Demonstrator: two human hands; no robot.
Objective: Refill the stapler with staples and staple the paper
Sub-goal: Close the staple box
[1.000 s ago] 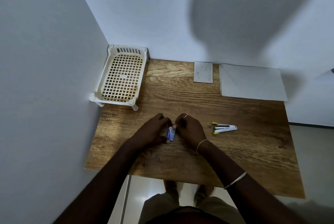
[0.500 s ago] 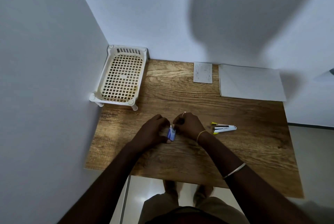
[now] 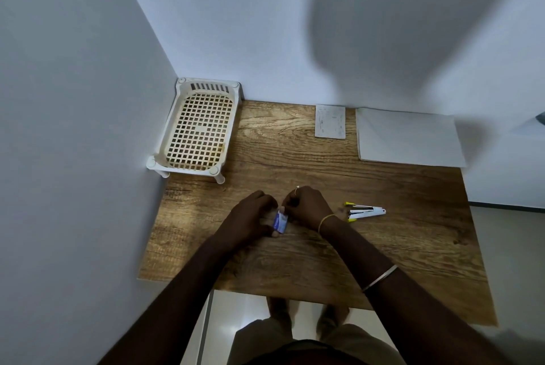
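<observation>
Beneath everything lies the wood-grain tabletop (image 3: 295,164), on which the stapler (image 3: 365,211) serves as marker for the rest. Well beyond the stapler, against the back wall, sits a stack of white paper (image 3: 408,137), lying flat and square to the far edge. Far to the left of the stapler and beyond it, in the corner where two walls meet, stands a cream plastic lattice tray (image 3: 210,87) on short legs. Beyond the stapler and a little left, just beside the paper but apart from it, lies a small grey card (image 3: 330,121).

Left of the stapler the two hands meet. The right hand (image 3: 306,207) is the nearer, just beside the stapler without touching it, its fingers curled and pinching at the upper end of the staple box (image 3: 280,221). The left hand (image 3: 250,217) is farther left, fingers curled round the box from the other side, thumb under its lower end.

The stapler itself is white with yellow tips and lies flat on the wood, its yellow end splayed in two and pointing toward the hands. The staple box is small and blue, held just above the wood, between the hands. A thin gold bracelet (image 3: 326,221) circles the right wrist next to the stapler's yellow end.
</observation>
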